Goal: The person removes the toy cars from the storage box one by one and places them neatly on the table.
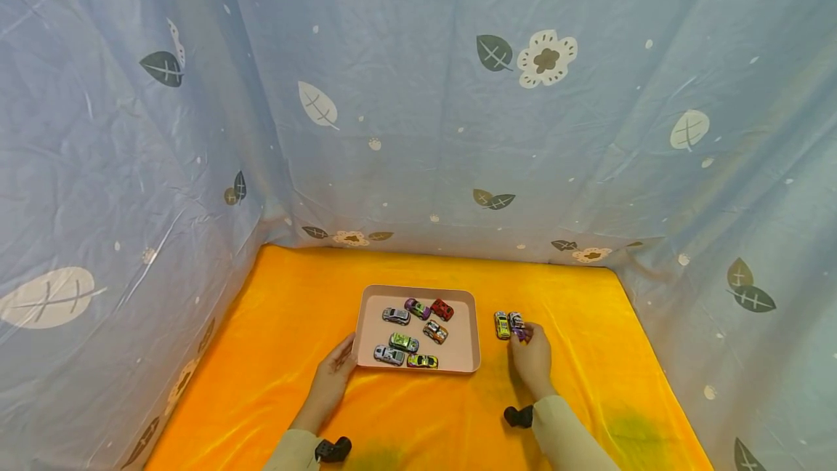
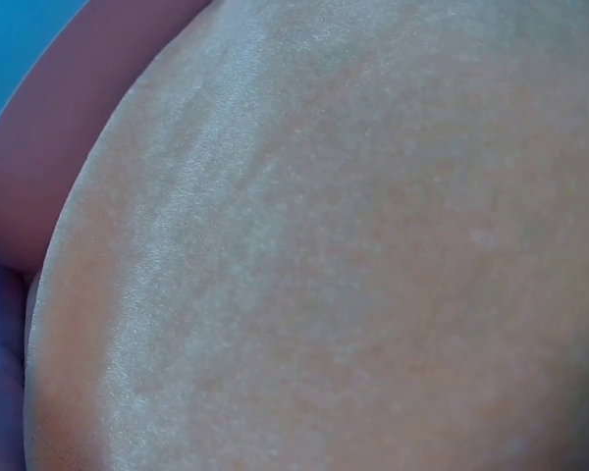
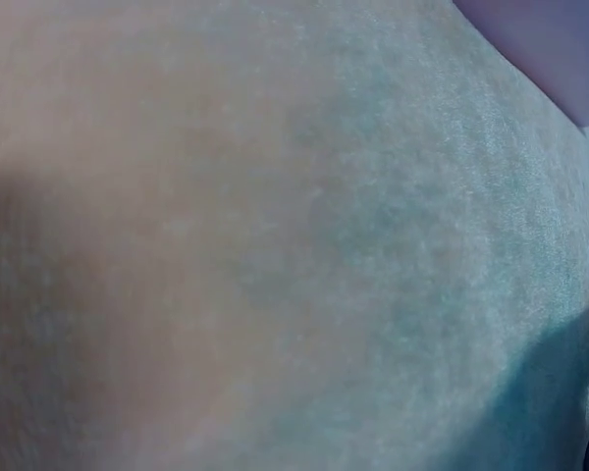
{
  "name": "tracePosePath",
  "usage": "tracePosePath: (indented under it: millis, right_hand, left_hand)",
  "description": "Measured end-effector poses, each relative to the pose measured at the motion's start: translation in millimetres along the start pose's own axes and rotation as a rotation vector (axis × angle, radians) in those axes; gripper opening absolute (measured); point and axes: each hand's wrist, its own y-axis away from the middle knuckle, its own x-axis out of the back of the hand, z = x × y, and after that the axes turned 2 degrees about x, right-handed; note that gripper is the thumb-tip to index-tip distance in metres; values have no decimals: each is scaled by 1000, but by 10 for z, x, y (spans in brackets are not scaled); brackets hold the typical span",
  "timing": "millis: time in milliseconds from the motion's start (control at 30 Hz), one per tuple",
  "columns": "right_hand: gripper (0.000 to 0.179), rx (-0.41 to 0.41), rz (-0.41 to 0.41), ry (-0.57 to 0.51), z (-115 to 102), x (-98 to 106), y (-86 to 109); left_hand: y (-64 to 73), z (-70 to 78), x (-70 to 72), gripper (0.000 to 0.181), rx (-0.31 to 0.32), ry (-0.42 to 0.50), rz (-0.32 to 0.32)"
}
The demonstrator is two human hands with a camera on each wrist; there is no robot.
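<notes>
A shallow pink tray (image 1: 461,333) lies on the yellow cloth in the head view, with several small toy cars in it, among them a red one (image 1: 442,310) and a green one (image 1: 403,342). My left hand (image 1: 332,376) holds the tray at its lower left corner. To the right of the tray, my right hand (image 1: 535,358) pinches a white and purple toy car (image 1: 516,320), partly hidden by the fingers. A yellow toy car (image 1: 501,325) stands right beside it on the cloth. In the left wrist view, fingers (image 2: 5,329) show by the tray wall (image 2: 49,128).
Yellow cloth (image 1: 445,420) covers the table. Pale blue curtains (image 1: 418,129) with leaf and flower prints close off the back and both sides. Each wrist wears a black device, one at the left (image 1: 333,449) and one at the right (image 1: 519,416).
</notes>
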Motion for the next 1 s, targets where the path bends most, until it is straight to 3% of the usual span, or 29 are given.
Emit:
tracePosePath:
  millis: [200, 467, 733, 1000]
  right_hand:
    - [45, 28, -14, 11, -8, 28, 18]
    - [48, 43, -25, 11, 1, 37, 28]
    - [43, 100, 1, 36, -137, 26, 28]
    - [47, 147, -28, 24, -385, 7, 48]
  left_hand:
    - [2, 45, 5, 50, 25, 10, -13]
    - [87, 255, -11, 50, 18, -24, -21]
    - [2, 24, 1, 49, 14, -29, 11]
    - [-3, 7, 3, 48, 12, -21, 14]
